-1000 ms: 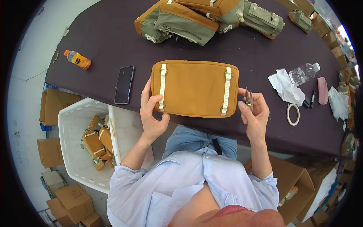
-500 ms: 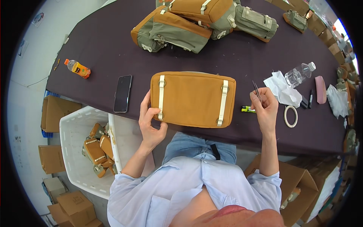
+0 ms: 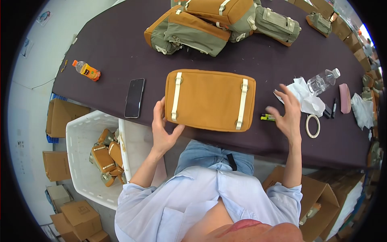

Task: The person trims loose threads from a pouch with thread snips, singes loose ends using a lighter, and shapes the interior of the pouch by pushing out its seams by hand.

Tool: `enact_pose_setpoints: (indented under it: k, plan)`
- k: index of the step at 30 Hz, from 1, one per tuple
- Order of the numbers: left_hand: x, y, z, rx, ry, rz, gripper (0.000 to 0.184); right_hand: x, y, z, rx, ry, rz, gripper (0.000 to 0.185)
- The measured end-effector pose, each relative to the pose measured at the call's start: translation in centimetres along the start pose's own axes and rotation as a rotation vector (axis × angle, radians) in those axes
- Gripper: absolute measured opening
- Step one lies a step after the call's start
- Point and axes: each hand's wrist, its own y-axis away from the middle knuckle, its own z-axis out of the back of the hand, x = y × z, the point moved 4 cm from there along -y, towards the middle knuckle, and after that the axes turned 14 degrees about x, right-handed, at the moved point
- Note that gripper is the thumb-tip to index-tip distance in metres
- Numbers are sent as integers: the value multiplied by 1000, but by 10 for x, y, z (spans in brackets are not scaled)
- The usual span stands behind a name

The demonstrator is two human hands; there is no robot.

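A brown rectangular bag with two cream straps stands at the table's near edge. My left hand holds its lower left corner, thumb along the bottom edge and fingers partly hidden behind the side. To the right of the bag, my right hand is raised with its fingers spread and nothing between them. A small green-yellow object lies just left of that hand. Behind the hand is crumpled white paper; the tweezer-like tool is not distinctly visible.
Green and brown bags are piled at the back of the dark table. A phone and an orange drink bottle lie left. A clear bottle and white ring lie right. Small bags fill part of a white bin.
My right hand first moved away from the bag with the metal tool, then opened and let it go. My left hand has stayed at the bag's left corner, its fingers now further behind it.
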Motion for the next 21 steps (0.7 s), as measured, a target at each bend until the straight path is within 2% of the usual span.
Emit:
enact_pose_setpoints:
  k: [1,2,5,6,7,9,10,13,14,17,21]
  plan:
    - [11,2,-1,21,34,54,72,10,-2,-8,92,-209,73,55]
    - [26,-1,-2,47,117,105,66,20,-3,-15,181,-418,145,62]
    - [32,-8,-4,65,86,191,55,43,-2,-43,289,-771,105,77]
    - [20,-17,-6,-6,162,102,45,47,-10,-40,280,-737,53,72]
    - [11,-24,-1,23,124,115,42,54,-17,-29,155,-755,92,59]
    - [-6,-38,7,77,52,133,36,63,-25,-13,-41,-818,-1,39]
    - [-17,-44,7,51,18,57,29,69,-27,0,-70,-815,-33,26]
    - [-24,-51,7,53,-116,-43,29,70,-28,3,-41,-732,-78,22]
    - [-20,-49,5,113,-95,35,28,69,-26,1,-6,-722,-117,21]
    - [-13,-43,-5,165,-93,19,32,61,-16,-17,113,-692,-237,26]
    - [-12,-34,-14,175,-125,9,36,63,-2,-35,70,-798,-190,32]
